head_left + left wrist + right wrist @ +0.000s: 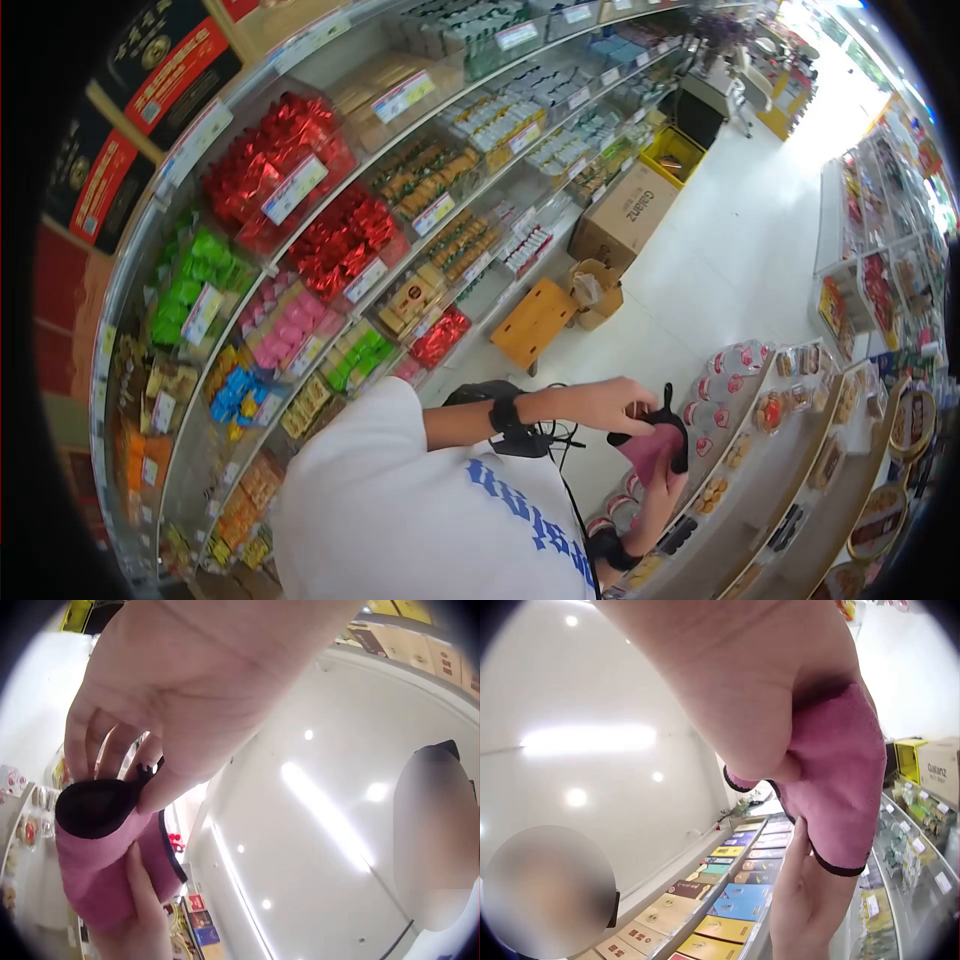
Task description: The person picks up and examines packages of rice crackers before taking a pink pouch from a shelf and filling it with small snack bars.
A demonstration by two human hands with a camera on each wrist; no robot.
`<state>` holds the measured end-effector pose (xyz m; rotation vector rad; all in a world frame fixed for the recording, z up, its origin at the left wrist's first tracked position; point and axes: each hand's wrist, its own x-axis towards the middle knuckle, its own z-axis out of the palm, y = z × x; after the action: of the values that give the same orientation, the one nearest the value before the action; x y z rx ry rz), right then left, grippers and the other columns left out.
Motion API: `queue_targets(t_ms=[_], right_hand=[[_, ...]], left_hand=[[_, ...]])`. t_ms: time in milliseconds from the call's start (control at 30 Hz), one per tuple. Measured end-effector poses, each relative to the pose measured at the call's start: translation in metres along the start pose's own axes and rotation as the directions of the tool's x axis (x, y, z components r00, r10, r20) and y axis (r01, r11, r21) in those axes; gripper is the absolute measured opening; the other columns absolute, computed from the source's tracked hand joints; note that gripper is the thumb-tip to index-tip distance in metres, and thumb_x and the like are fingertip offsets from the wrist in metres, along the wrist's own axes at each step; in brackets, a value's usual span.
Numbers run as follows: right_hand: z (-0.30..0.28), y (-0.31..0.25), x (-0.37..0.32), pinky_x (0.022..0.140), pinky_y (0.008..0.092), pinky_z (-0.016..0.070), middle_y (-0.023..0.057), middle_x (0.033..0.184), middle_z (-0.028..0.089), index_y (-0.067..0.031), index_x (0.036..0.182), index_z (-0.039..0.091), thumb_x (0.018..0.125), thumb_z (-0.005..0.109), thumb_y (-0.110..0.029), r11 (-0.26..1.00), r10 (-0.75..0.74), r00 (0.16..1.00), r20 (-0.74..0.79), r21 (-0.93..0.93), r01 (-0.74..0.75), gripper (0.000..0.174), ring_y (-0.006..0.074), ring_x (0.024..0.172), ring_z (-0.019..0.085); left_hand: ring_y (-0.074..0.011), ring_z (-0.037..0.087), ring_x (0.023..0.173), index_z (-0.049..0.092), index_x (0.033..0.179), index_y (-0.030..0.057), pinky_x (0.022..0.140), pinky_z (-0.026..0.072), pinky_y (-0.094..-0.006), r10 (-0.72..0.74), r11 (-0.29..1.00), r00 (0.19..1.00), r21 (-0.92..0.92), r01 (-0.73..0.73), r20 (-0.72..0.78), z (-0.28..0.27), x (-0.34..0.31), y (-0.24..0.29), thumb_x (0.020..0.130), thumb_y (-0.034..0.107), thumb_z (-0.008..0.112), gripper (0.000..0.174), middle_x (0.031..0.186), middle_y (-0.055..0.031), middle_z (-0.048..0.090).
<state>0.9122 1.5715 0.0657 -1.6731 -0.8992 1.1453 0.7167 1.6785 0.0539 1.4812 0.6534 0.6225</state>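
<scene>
Head view. Item: pink cloth piece [652, 454], black-trimmed, at 4 o'clock, held between two bare hands. Left hand [630, 403], at the cloth's 11 o'clock: thumb and fingers bent to the black trim, pinching it. Right hand [672, 492], at the cloth's 5 o'clock: against the pink part, fingers mostly hidden. Wristband [514, 416], black, on the left forearm. Shirt [390, 500], white with blue lettering, toward 7 o'clock. Red packets [270, 165], shelved, 10 o'clock. Green packets [203, 262], 9 o'clock. Carton [632, 212], brown, marked "Galanz", 2 o'clock; yellow crate [655, 152] just beside it. Clear jars [712, 388], between 3 and 4 o'clock.

Left wrist view. Left hand large at 11 o'clock, thumb and fingers gripping the black edge. Cloth at 8 o'clock, hanging below them. Right hand at 7 o'clock, thumb laid along the pink; its other fingers not visible. Ceiling light tube [326, 816], lit, 4 o'clock.

Right wrist view. Right hand large at 1 o'clock, thumb pressed into the cloth, fingers concealed behind. Cloth at 3 o'clock. Left hand at 5 o'clock, one digit touching the trim. Flat boxes [724, 928], mixed colours, in rows, 6 o'clock.
</scene>
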Motion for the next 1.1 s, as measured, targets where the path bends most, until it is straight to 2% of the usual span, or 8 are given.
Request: queue_targets(t_ms=[67, 167, 300, 333, 533, 667, 700, 1100], right_hand=[[0.005, 0.017, 0.026, 0.087, 0.0271, 0.0461, 0.0006, 0.102, 0.064, -0.0001, 0.119, 0.064, 0.104, 0.062, -0.018, 0.991, -0.124, 0.98, 0.155, -0.023, 0.129, 0.024, 0.0092, 0.096, 0.054], [0.029, 0.006, 0.058, 0.097, 0.0276, 0.0441, 0.0047, 0.119, 0.065, 0.0009, 0.13, 0.06, 0.105, 0.06, -0.018, 0.973, -0.221, 0.847, 0.484, 0.054, 0.223, 0.032, 0.0112, 0.11, 0.056], [0.074, -0.022, 0.074, 0.085, 0.0254, 0.0446, -0.0007, 0.098, 0.061, -0.0002, 0.116, 0.065, 0.105, 0.059, -0.014, 0.982, -0.157, 0.821, 0.55, 0.0, 0.188, 0.018, 0.0081, 0.092, 0.052], [0.081, -0.026, 0.08, 0.089, 0.0258, 0.0447, 0.0008, 0.104, 0.063, 0.0011, 0.119, 0.064, 0.104, 0.06, -0.014, 0.983, -0.16, 0.802, 0.576, 0.019, 0.182, 0.022, 0.0093, 0.097, 0.054], [0.11, -0.021, 0.12, 0.106, 0.0314, 0.0398, 0.0083, 0.132, 0.061, 0.0009, 0.135, 0.058, 0.101, 0.063, -0.016, 0.961, -0.156, 0.869, 0.469, -0.131, 0.243, 0.037, 0.0154, 0.12, 0.054], [0.122, -0.011, 0.169, 0.106, 0.0308, 0.0378, 0.0077, 0.13, 0.06, 0.003, 0.134, 0.059, 0.101, 0.065, -0.019, 0.937, -0.301, 0.902, 0.309, -0.077, 0.34, 0.04, 0.0147, 0.121, 0.053], [0.138, -0.053, 0.146, 0.104, 0.0304, 0.0388, 0.0069, 0.129, 0.06, 0.0036, 0.132, 0.06, 0.103, 0.063, -0.024, 0.938, -0.179, 0.962, 0.204, -0.26, 0.23, 0.04, 0.0135, 0.119, 0.053], [0.2, -0.083, 0.221, 0.11, 0.0308, 0.0359, 0.0091, 0.142, 0.057, 0.003, 0.141, 0.055, 0.103, 0.062, -0.022, 0.95, -0.18, 0.944, 0.275, -0.201, 0.239, 0.046, 0.0158, 0.129, 0.052]], left_hand=[[-0.0115, 0.06, 0.074, 0.066, 0.102, -0.003, 0.069, 0.051, -0.0284, -0.04, 0.996, 0.995, 0.077, 0.046, -0.088, -0.008, -0.018, 0.004, 0.093, 0.023, 0.074, 0.029, 0.08, -0.0055, 0.066], [-0.0121, 0.062, 0.074, 0.068, 0.106, -0.0027, 0.069, 0.052, -0.0288, -0.035, 0.998, 0.967, 0.049, 0.049, -0.252, -0.032, -0.037, 0.009, 0.093, 0.025, 0.074, 0.031, 0.083, -0.0064, 0.068], [-0.0128, 0.066, 0.077, 0.069, 0.11, -0.0033, 0.071, 0.0536, -0.0295, -0.004, 0.996, 0.883, 0.074, 0.044, -0.469, -0.052, -0.056, 0.007, 0.094, 0.026, 0.074, 0.034, 0.086, -0.0077, 0.07], [-0.013, 0.067, 0.078, 0.069, 0.11, -0.0042, 0.073, 0.0545, -0.0296, -0.043, 0.993, 0.866, 0.071, 0.09, -0.499, -0.059, -0.06, 0.011, 0.094, 0.025, 0.074, 0.034, 0.087, -0.0077, 0.07], [-0.0152, 0.068, 0.087, 0.068, 0.111, -0.003, 0.077, 0.0552, -0.0313, -0.002, 0.99, 0.742, 0.103, 0.096, -0.671, -0.112, -0.075, -0.001, 0.095, 0.024, 0.072, 0.032, 0.094, -0.0109, 0.071], [-0.0202, 0.07, 0.089, 0.07, 0.108, 0.0016, 0.078, 0.055, -0.0323, 0.034, 0.968, 0.708, 0.199, 0.152, -0.706, -0.171, -0.101, -0.02, 0.096, 0.025, 0.068, 0.026, 0.097, -0.0117, 0.072], [-0.0181, 0.069, 0.089, 0.07, 0.107, 0.0017, 0.078, 0.0546, -0.0315, 0.036, 0.988, 0.697, 0.13, 0.082, -0.716, -0.186, -0.11, -0.023, 0.097, 0.024, 0.068, 0.025, 0.096, -0.0096, 0.072], [-0.0117, 0.068, 0.092, 0.068, 0.104, -0.0008, 0.084, 0.0529, -0.0275, -0.056, 0.997, 0.396, -0.03, 0.07, -0.916, -0.234, -0.169, 0.004, 0.101, 0.015, 0.063, 0.016, 0.097, -0.0044, 0.071]])
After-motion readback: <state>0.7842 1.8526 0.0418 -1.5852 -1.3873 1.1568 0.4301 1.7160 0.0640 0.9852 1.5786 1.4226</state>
